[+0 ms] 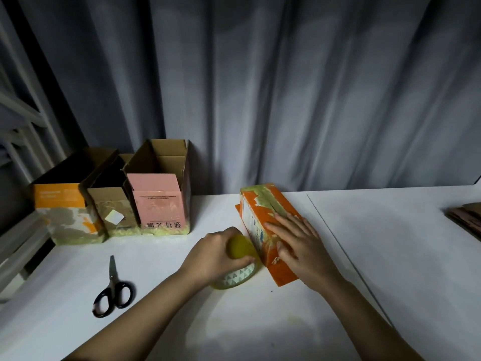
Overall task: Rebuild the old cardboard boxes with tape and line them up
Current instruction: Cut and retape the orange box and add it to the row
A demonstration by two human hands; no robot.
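An orange cardboard box (263, 204) lies upside down on the white table (364, 243), with yellowish tape along its upper seam. My right hand (296, 238) presses flat on the near end of the box, fingers straight. My left hand (221, 252) grips a roll of yellow-green tape (238, 276) right beside the box's left side. A strip of tape runs from the roll to the box. Three rebuilt open-topped boxes stand in a row at the back left: an orange-and-white one (65, 212), a brown one (114, 209) and a pink-fronted one (161, 201).
Black-handled scissors (113, 290) lie on the table at the front left. Flattened brown cardboard (466, 217) rests at the right edge. A grey curtain (286, 87) hangs behind the table. White rails (20, 121) stand at the far left.
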